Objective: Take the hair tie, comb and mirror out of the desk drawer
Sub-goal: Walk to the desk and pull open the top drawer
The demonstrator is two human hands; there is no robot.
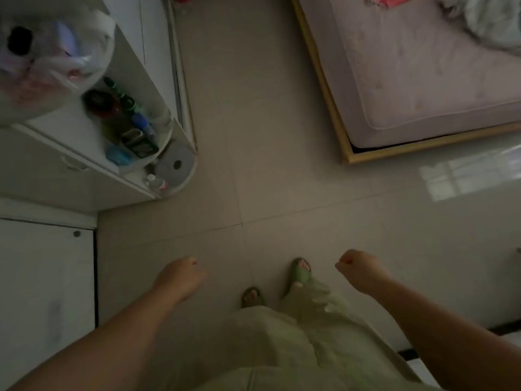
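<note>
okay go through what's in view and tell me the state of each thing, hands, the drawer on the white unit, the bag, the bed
left hand: fingers curled, holding nothing visible
right hand: loose fist, nothing visible in it
drawer: shut
plastic bag: stuffed full, sitting on the white unit
bed: bedding bunched at the far corner
slippers: on both feet

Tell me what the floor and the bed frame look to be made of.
Floor: likely glazed ceramic tile; pale, with thin grout lines and a glossy window reflection at right. Bed frame: looks like light wood, a yellowish matte edge around the pink mattress.
</note>
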